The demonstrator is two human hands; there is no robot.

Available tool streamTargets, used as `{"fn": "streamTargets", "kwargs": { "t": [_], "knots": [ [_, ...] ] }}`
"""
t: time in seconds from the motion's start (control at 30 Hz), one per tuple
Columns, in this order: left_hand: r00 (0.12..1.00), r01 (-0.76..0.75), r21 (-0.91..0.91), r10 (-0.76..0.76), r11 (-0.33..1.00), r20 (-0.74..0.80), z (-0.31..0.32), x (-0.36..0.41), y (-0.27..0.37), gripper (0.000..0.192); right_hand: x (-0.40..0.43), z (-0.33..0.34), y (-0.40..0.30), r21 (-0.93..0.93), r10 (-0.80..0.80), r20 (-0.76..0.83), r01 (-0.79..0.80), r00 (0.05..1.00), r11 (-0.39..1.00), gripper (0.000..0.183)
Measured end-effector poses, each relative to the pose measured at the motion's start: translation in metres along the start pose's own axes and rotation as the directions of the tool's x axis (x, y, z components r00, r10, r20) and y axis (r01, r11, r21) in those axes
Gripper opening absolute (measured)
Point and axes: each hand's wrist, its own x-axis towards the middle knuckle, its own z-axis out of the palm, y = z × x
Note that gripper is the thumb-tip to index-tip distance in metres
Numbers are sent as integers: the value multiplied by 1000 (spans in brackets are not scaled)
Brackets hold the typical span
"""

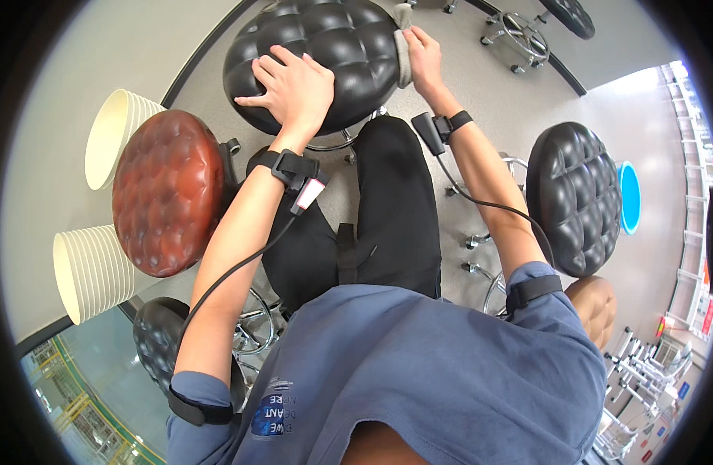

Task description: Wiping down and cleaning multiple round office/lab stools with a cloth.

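A round stool seat in black tufted leather-like material (350,58) stands before me at the top of the view. My left hand (295,84) lies spread, palm down, on the left part of this seat, holding nothing. At the seat's right edge my right hand (424,58) grips a light grey cloth (403,58), its fingers curled on it against the seat's side. Part of the cloth sticks up above that hand. Both wrists wear black straps with cabled devices. The fingertips of my right hand are partly hidden by the cloth.
To the left are a reddish-brown tufted stool (167,195) and stacked cream buckets (95,273). A black tufted stool (577,200), a blue bucket (630,197) and a tan stool (591,308) are at the right. Another black stool (164,340) is at lower left; a wheeled chrome base (522,40) stands at upper right.
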Motion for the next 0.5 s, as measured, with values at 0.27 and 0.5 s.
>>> {"fn": "streamTargets", "kwargs": {
  "t": [0.27,0.5],
  "knots": [
    [992,113,71,-108,991,-72,5,-2,12,58,-93,17,-52,-120,-312,-283,289,907,950,37],
    [993,-34,-3,34,999,109,-14,5,-3,47,-133,21,-73,-342,-537,-117,474,835,811,47]
  ]
}}
